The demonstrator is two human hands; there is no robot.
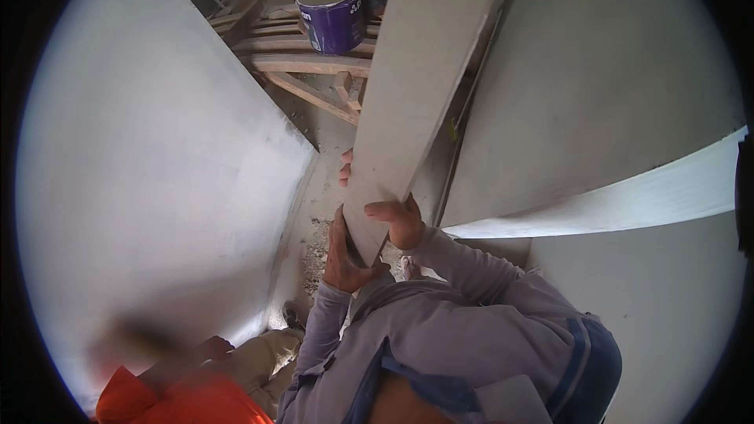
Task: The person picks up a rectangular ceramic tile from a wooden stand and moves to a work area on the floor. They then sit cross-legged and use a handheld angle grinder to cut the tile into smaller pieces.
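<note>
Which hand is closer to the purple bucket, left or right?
Right. The right hand holds the board higher up, still short of the bucket. The left hand is at the board's bottom end, farther from it.

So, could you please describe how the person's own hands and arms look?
The left hand and right hand are bare, without gloves. Long greyish-mauve sleeves reach the wrists. A navy panel with a paler stripe shows on the garment's right side.

Wooden beams (pixel 306 64) show beside and below a purple bucket (pixel 334 25); left of it stands a white wall (pixel 165 157), right a grey wall (pixel 605 78), far lower left a person in orange (pixel 192 400).
</note>
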